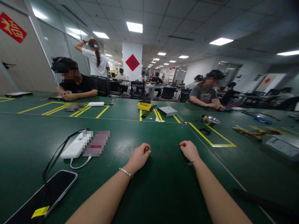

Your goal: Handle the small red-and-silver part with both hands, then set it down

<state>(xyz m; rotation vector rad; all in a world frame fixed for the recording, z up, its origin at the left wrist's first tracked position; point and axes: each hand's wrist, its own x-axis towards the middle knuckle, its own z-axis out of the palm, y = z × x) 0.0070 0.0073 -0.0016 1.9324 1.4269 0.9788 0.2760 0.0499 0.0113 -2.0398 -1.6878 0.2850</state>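
Nearest, L side of bench (163, 193): dark-screen phone (61, 183) w/ yellow tab (40, 212). Next, my two hands, well apart. L hand (139, 156): fingers curled, thumb and index pinched on a small metallic item (149, 149), approx. ctr. of bench. R hand (191, 151): fingers curled in, red spot at tip; cannot tell whether it grips anything. L of L hand: white power bank (73, 148) w/ cable, just beside a blurred reddish slab (97, 144). Beyond, R: black curved piece (206, 131), then metal bowl (212, 119). Beyond, ctr.: grey box (167, 111) near yellow bin (144, 107) w/ dark contents. Far side: seated person L (80, 84), seated person R (205, 91).
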